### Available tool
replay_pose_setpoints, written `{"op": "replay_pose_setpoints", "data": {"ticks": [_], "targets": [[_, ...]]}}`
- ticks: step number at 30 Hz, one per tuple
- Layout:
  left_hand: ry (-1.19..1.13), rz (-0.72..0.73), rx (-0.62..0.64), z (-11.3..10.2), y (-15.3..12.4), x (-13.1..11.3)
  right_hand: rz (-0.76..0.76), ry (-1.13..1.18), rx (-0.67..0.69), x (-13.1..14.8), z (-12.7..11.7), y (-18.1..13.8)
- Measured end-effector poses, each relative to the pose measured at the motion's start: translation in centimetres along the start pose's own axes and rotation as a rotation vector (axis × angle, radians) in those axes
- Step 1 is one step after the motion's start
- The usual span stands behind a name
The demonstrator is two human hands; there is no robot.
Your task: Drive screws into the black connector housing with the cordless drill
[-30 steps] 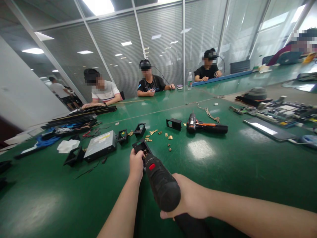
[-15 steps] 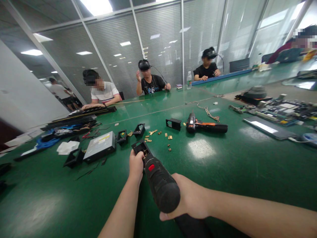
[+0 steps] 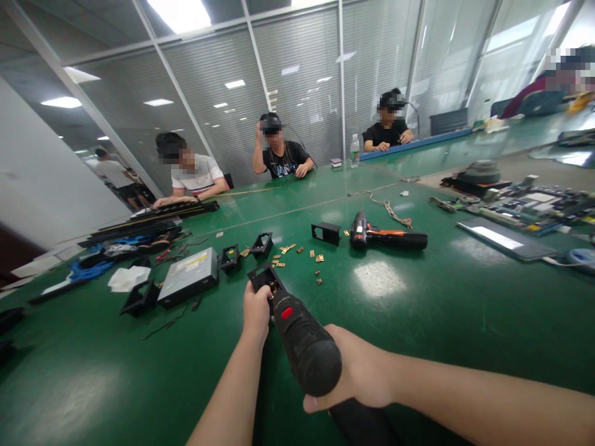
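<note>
Right hand (image 3: pixel 360 375) is wrapped tight around the grip of the black electric screwdriver (image 3: pixel 304 344), fingers closed under it, so the barrel points away from me and down toward the small black bracket (image 3: pixel 261 277). I read that angle as a way to keep the bit square on a screw, though the tip itself is hidden behind the tool's nose and my left hand (image 3: pixel 256 311). That left hand is closed on the near side of the bracket, pinning it against the green counter (image 3: pixel 418 322), which I judge stops the part from spinning under the driver. Bracket and tool sit toward the near edge of the counter, roughly at its middle.

Just past the bracket, loose brass hinges (image 3: pixel 315 257) lie scattered, within easy reach. Two more black brackets (image 3: pixel 246 251) stand beside them, a fourth bracket (image 3: pixel 326 232) lies further on, and a grey optical drive (image 3: pixel 188 277) lies toward the left edge. A second screwdriver (image 3: pixel 388 237) with an orange stripe rests on its side beyond the hinges, untouched. Circuit boards (image 3: pixel 530 207) crowd the right edge. Other people sit along the far edge, their hands well apart from mine.
</note>
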State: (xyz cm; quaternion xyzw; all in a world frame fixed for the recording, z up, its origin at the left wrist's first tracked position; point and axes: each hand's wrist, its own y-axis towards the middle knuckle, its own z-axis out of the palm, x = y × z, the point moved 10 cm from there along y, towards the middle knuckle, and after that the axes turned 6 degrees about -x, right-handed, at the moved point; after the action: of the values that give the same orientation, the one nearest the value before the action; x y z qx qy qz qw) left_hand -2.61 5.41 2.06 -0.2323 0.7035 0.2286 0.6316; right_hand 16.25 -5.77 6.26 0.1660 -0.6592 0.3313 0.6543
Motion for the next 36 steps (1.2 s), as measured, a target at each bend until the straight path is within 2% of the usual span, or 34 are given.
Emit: {"op": "replay_pose_setpoints", "data": {"ticks": [13,23,36], "targets": [[-0.03,0.037,0.011,0.0,0.0,-0.3,-0.009,0.018,0.02,0.7,0.3,-0.2],[-0.048,0.041,0.018,0.0,0.0,-0.4,0.051,-0.001,0.023,-0.3,-0.2,0.2],[-0.036,0.029,0.011,-0.1,0.0,-0.4,0.02,0.01,0.036,0.0,0.0,0.0]]}}
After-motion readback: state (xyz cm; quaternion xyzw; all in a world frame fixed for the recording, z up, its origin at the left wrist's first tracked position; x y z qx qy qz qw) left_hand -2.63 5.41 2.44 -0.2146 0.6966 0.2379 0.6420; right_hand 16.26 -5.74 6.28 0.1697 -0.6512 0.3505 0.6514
